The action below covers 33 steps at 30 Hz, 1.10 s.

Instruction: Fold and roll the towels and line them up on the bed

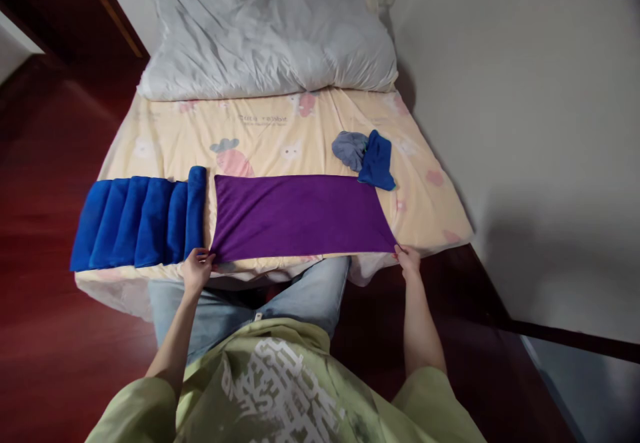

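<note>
In front of you a bed fills the middle of the room, covered by a pale yellow sheet printed with small cartoon figures. Rumpled white bedding is heaped at its head. To your right a plain, pale wall runs close beside the bed and carries a soft shadow low down, above a dark skirting board. The floor is dark reddish wood, glossy on your left. Dark woodwork stands in the far left corner.

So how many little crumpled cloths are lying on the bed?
2, both just past the far right corner of the purple towel: a grey cloth on the left and a blue cloth touching it on the right. Others could be hidden underneath.
</note>
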Motion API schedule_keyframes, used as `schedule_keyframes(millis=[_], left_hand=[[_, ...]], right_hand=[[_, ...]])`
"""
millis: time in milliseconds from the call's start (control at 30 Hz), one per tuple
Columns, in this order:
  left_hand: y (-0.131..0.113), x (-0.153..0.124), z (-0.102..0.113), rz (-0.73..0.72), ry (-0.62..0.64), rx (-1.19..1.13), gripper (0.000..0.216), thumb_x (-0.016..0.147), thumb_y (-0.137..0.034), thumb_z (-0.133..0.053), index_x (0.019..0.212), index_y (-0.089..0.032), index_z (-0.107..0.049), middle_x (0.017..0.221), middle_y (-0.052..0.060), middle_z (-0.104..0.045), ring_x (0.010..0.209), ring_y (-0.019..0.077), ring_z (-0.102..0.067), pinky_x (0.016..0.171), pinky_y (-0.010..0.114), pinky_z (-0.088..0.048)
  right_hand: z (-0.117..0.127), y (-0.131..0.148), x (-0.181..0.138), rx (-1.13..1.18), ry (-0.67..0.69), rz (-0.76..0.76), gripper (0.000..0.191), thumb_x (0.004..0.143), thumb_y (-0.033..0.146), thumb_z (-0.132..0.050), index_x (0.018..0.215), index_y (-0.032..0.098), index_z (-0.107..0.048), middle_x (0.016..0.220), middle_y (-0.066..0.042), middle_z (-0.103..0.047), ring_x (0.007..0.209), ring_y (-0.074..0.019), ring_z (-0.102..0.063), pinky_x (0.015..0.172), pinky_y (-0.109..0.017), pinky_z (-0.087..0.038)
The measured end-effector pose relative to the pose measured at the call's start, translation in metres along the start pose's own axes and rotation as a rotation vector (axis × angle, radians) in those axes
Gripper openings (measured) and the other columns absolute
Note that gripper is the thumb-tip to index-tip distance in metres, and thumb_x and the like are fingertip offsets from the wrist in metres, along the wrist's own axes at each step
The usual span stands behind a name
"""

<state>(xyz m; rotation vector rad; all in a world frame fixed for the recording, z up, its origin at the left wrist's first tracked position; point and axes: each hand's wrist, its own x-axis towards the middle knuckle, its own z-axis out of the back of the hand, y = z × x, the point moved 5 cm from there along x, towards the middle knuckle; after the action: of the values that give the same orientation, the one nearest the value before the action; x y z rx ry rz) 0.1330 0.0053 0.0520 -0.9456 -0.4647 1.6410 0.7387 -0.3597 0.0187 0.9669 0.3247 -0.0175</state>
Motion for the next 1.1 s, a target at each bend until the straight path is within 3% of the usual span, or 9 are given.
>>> schedule_keyframes(millis=[167, 267, 333, 433, 567, 667, 767, 933, 1100], left_hand=[[0.016, -0.004, 0.007, -0.133, -0.027, 0.189, 0.02, 0.084, -0.036, -0.062, 0.099, -0.022, -0.06, 0.102, 0.009, -0.075, 0.064, 0.0243, -0.071, 0.075, 0.041, -0.06], [0.014, -0.018, 0.008, -0.316, -0.059, 0.395, 0.019, 0.088, -0.032, -0.056, 0.101, -0.021, -0.065, 0.11, 0.016, -0.072, 0.089, 0.0336, -0.073, 0.091, 0.05, -0.058], [0.003, -0.032, 0.003, -0.421, -0.075, 0.524, 0.024, 0.092, -0.03, -0.053, 0.106, -0.019, -0.069, 0.123, 0.022, -0.067, 0.108, 0.0403, -0.069, 0.096, 0.055, -0.055], [-0.028, -0.047, -0.021, -0.59, -0.085, 0.635, 0.038, 0.099, -0.034, -0.049, 0.125, -0.017, -0.07, 0.144, 0.024, -0.058, 0.133, 0.0442, -0.056, 0.108, 0.06, -0.049], [-0.076, -0.032, -0.084, -0.763, 0.022, 0.627, 0.057, 0.104, -0.043, -0.045, 0.153, -0.017, -0.054, 0.167, 0.016, -0.039, 0.156, 0.038, -0.033, 0.126, 0.058, -0.032], [-0.097, 0.002, -0.131, -0.755, 0.107, 0.657, 0.066, 0.105, -0.048, -0.041, 0.163, -0.015, -0.042, 0.174, 0.013, -0.026, 0.162, 0.0401, -0.018, 0.13, 0.063, -0.019], [-0.108, 0.039, -0.154, -0.699, 0.093, 0.684, 0.069, 0.105, -0.051, -0.039, 0.166, -0.018, -0.037, 0.176, 0.01, -0.02, 0.163, 0.0419, -0.01, 0.129, 0.07, -0.009], [-0.114, 0.079, -0.145, -0.665, 0.074, 0.69, 0.067, 0.105, -0.053, -0.04, 0.166, -0.025, -0.036, 0.176, 0.009, -0.021, 0.164, 0.0411, -0.007, 0.124, 0.077, 0.001], [-0.129, 0.088, -0.15, -0.617, 0.01, 0.616, 0.066, 0.104, -0.05, -0.041, 0.164, -0.021, -0.042, 0.175, 0.014, -0.022, 0.162, 0.0467, -0.002, 0.119, 0.084, 0.003]], right_hand=[[0.005, -0.003, -0.002, -0.077, 0.017, 0.019, 0.029, 0.065, 0.044, -0.081, 0.071, 0.021, -0.065, 0.051, 0.003, -0.056, 0.055, -0.0217, -0.065, 0.057, -0.034, -0.06], [0.01, -0.003, 0.001, -0.3, 0.04, 0.048, 0.019, 0.066, 0.036, -0.078, 0.07, 0.021, -0.067, 0.06, -0.004, -0.064, 0.076, -0.0327, -0.073, 0.08, -0.049, -0.064], [0.01, 0.004, -0.001, -0.492, -0.005, 0.137, 0.016, 0.07, 0.031, -0.074, 0.081, 0.019, -0.073, 0.082, -0.015, -0.073, 0.1, -0.0428, -0.072, 0.096, -0.061, -0.058], [-0.01, 0.035, -0.013, -0.615, -0.114, 0.453, 0.044, 0.085, 0.036, -0.062, 0.121, 0.014, -0.073, 0.134, -0.028, -0.064, 0.134, -0.0479, -0.056, 0.112, -0.068, -0.045], [-0.081, 0.078, -0.035, -0.626, 0.002, 0.779, 0.06, 0.1, 0.045, -0.044, 0.148, 0.012, -0.058, 0.164, -0.023, -0.042, 0.153, -0.0388, -0.038, 0.123, -0.062, -0.035], [-0.14, 0.091, -0.041, -0.733, 0.146, 0.804, 0.063, 0.105, 0.047, -0.036, 0.156, 0.013, -0.049, 0.169, -0.019, -0.034, 0.158, -0.0371, -0.029, 0.125, -0.064, -0.03], [-0.175, 0.086, -0.037, -0.834, 0.16, 0.737, 0.066, 0.107, 0.049, -0.029, 0.162, 0.014, -0.042, 0.172, -0.017, -0.029, 0.16, -0.0385, -0.021, 0.126, -0.069, -0.022], [-0.184, 0.077, -0.033, -0.894, 0.103, 0.726, 0.066, 0.108, 0.049, -0.026, 0.165, 0.017, -0.036, 0.175, -0.013, -0.024, 0.162, -0.0374, -0.015, 0.128, -0.067, -0.017], [-0.18, 0.09, -0.039, -0.878, 0.096, 0.715, 0.063, 0.107, 0.047, -0.033, 0.162, 0.018, -0.042, 0.171, -0.014, -0.032, 0.16, -0.0364, -0.02, 0.128, -0.064, -0.019]])
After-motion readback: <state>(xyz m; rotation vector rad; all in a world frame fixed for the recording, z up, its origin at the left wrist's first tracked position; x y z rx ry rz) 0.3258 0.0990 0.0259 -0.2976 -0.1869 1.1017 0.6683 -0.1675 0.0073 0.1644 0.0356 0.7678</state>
